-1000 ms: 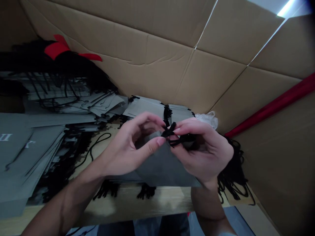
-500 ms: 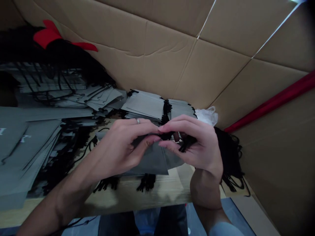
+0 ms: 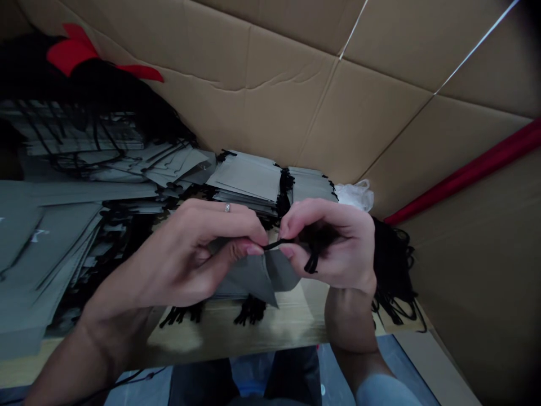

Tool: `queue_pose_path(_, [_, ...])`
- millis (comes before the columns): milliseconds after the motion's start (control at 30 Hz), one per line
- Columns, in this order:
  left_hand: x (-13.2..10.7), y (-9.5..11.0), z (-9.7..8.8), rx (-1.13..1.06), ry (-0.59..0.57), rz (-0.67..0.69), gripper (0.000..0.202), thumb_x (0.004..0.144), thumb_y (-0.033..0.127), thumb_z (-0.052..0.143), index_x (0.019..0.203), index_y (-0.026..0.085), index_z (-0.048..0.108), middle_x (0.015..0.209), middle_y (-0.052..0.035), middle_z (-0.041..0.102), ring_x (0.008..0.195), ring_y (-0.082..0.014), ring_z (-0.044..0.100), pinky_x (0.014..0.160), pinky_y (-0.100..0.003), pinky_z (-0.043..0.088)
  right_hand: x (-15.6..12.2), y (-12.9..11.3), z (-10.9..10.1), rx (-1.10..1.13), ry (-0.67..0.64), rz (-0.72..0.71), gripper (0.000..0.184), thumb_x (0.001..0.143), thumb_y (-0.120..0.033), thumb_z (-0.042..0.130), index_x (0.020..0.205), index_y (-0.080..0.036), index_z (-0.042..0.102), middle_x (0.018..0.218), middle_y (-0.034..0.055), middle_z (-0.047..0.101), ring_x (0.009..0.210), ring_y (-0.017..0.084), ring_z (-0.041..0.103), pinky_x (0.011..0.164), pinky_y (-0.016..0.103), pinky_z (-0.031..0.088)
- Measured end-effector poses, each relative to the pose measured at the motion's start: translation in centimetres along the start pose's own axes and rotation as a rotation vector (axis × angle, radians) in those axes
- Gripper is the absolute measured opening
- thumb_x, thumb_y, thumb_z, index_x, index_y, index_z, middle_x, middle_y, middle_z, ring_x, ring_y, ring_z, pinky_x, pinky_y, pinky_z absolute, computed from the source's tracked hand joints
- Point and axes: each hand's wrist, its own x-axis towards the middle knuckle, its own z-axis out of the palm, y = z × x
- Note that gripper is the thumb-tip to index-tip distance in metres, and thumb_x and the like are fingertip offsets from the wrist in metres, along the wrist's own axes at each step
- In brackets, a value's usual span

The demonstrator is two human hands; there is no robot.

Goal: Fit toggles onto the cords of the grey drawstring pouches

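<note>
My left hand and my right hand meet over the middle of the wooden table. Both pinch a thin black cord stretched between their fingertips. The cord runs into a grey paper bag held up under the hands, partly hidden by them. More black cord is bunched inside my right palm. A ring shows on a finger of my left hand.
Stacks of flat grey paper bags with black cords lie behind the hands and across the left side. Cardboard walls close in the back and right. A pile of loose black cords lies right; a red bar crosses the wall.
The hands have drawn slightly apart, so a short length of cord now shows taut between them. The bag's lower corner hangs lower. The view has shifted a little.
</note>
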Motion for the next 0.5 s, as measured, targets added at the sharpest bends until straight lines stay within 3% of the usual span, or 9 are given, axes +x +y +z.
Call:
queue_pose_path(67, [0.0,0.1,-0.2,0.026,0.013,-0.023,0.018,0.111,0.018,0.065,0.097,0.023,0.074,0.079,0.0046,0.075,0.063,-0.0097,0.064,0.056,-0.025,0.045,0.0,-0.1,-0.1,0.011,-0.006,-0.007,0.032,0.083,-0.003,0.092,0.104,-0.024,0.082,0.091,-0.0015,0.081,0.079,0.015,0.075,0.069,0.028,0.060])
queue_pose_path(200, [-0.2,0.2,0.2,0.228,0.171,-0.022,0.008,0.109,0.019,0.073,0.108,0.024,0.078,0.094,0.0034,0.083,0.074,-0.0103,0.073,0.067,-0.025,0.053,0.3,-0.7,-0.2,0.016,0.038,0.096,0.045,0.082,-0.005,0.100,0.118,-0.026,0.084,0.104,-0.0008,0.084,0.083,0.012,0.077,0.074,0.022,0.063])
queue_pose_path(267, [-0.4,0.2,0.6,0.268,0.221,-0.011,0.010,0.109,0.019,0.073,0.114,0.025,0.080,0.101,0.0025,0.084,0.083,-0.0112,0.077,0.074,-0.025,0.056,0.5,-1.1,-0.1,0.025,0.081,0.153,0.045,0.079,-0.008,0.104,0.116,-0.026,0.084,0.100,-0.0021,0.083,0.079,0.011,0.075,0.070,0.020,0.062])
queue_pose_path(400, [-0.6,0.0,1.3,0.314,0.238,0.016,0.020,0.109,0.016,0.071,0.124,0.025,0.080,0.105,0.0014,0.083,0.094,-0.0141,0.078,0.082,-0.028,0.057,0.7,-1.4,0.3,-0.005,0.132,0.177,0.026,0.087,-0.009,0.098,0.103,-0.025,0.085,0.089,-0.0034,0.082,0.073,0.011,0.074,0.063,0.019,0.060])
queue_pose_path(500, [-0.5,-0.2,1.6,0.323,0.225,0.017,0.020,0.110,0.025,0.076,0.129,0.023,0.081,0.105,0.0001,0.084,0.094,-0.0163,0.077,0.081,-0.031,0.057,0.7,-1.3,0.5,-0.044,0.175,0.153,0.033,0.088,0.002,0.090,0.104,-0.026,0.085,0.096,-0.0049,0.083,0.081,0.010,0.079,0.072,0.017,0.065])
